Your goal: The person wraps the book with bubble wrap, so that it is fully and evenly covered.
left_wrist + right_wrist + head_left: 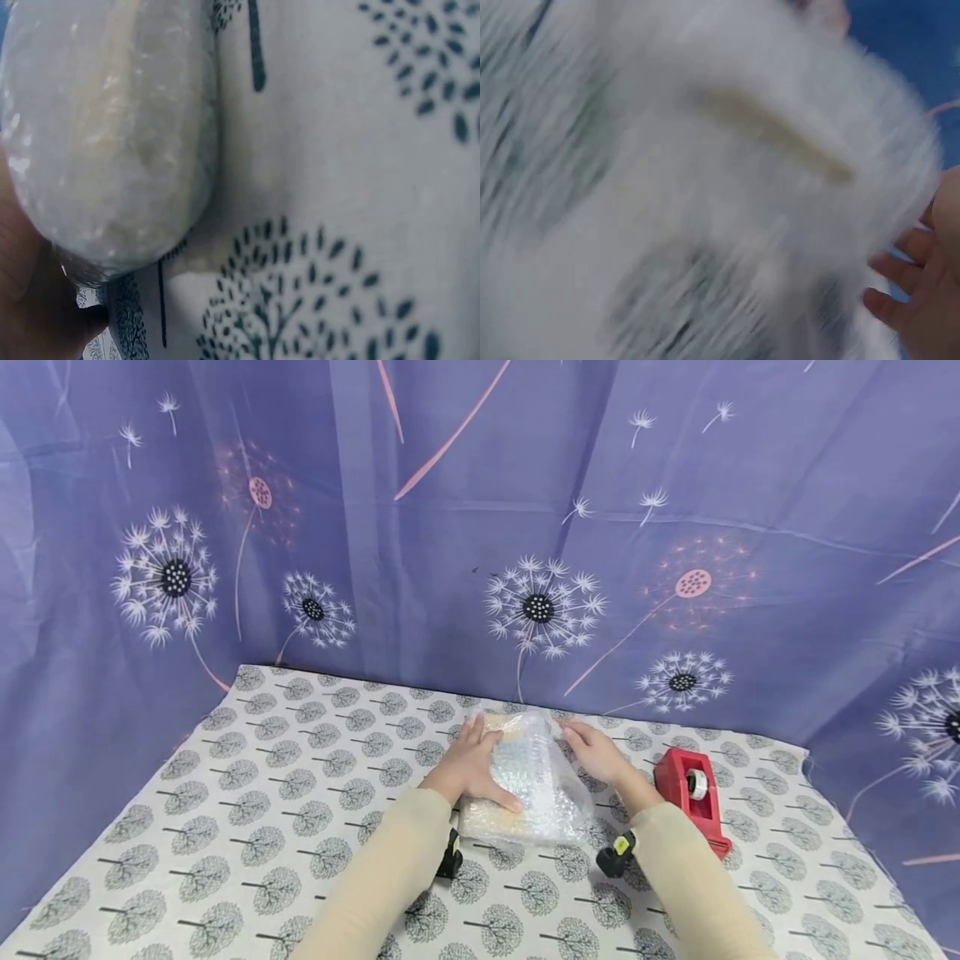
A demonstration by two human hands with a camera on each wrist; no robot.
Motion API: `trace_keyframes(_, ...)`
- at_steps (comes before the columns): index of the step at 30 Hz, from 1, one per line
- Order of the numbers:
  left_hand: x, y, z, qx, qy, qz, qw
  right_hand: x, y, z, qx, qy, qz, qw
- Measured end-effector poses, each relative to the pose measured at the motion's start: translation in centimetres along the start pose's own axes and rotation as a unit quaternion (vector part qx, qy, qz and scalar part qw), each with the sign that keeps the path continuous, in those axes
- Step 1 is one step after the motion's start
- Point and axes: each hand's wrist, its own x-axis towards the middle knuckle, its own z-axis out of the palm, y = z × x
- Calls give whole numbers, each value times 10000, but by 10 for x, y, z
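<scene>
A package in clear bubble wrap lies on the tree-patterned cloth, with yellowish patches showing through. My left hand rests on its left side, fingers straight and thumb spread across the top. The left wrist view shows the rounded end of the wrapped package close up beside part of the left hand. At the package's far right edge is my right hand, next to a loose flap of wrap. In the blurred right wrist view, the right hand's fingers are spread apart beside the wrap.
A red tape dispenser with a white-cored roll stands right of the package, close to my right forearm. Behind the table hangs a purple curtain with dandelion prints. The patterned cloth covers the tabletop.
</scene>
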Motion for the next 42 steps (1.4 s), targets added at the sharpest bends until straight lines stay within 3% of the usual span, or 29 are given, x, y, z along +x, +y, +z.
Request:
trace_keyframes(2,0,0,-1,71,-22,-20,10000,-5,11,5,-285,209,-91,9993)
trace_keyframes(5,1,0,-2,85,-15,-22,10000,-10,17,16,-297,270,-40,9992)
trace_keyframes(12,3,-1,0,-12,5,2,10000,-12,1,42,518,219,180,9983)
trace_keyframes(18,3,-2,0,19,34,50,10000,-10,-13,48,716,275,142,9970)
trace_keyframes(27,2,-2,1,-135,20,19,9999,-10,-22,56,1470,341,529,9871)
trace_keyframes(36,3,0,1,-11,82,57,9999,-5,-34,69,1004,578,348,9927)
trace_keyframes(42,1,1,0,115,74,95,9999,-4,-39,75,231,584,432,9971)
